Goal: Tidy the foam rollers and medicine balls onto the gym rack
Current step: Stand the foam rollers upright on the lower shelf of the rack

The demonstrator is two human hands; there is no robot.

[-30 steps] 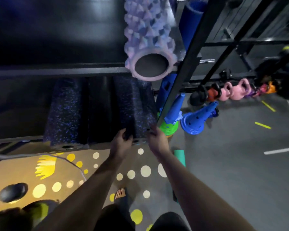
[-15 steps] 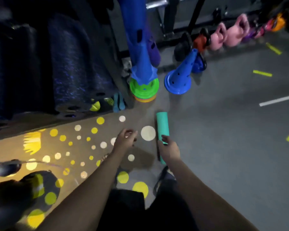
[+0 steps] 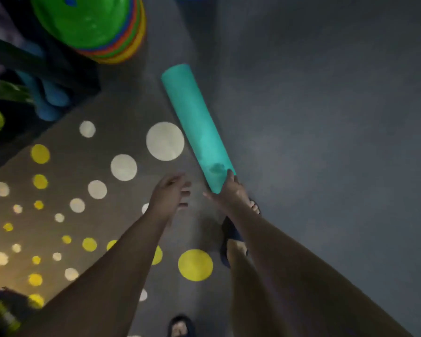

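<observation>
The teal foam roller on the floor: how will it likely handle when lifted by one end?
The teal foam roller looks like a smooth, straight cylinder, so it probably stays stiff and would roll if nudged sideways. It is probably light. The right hand touches only its near end, so the far end may dip.

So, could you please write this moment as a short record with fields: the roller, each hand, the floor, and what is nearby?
roller: teal foam roller, lying on the floor, not yet on the rack
right hand: touching the roller's near end, grip not clear
left hand: open, blurred, beside the roller, holding nothing
floor: grey, with a mat of yellow and white dots on the left
nearby: stack of coloured discs, green on top
</observation>
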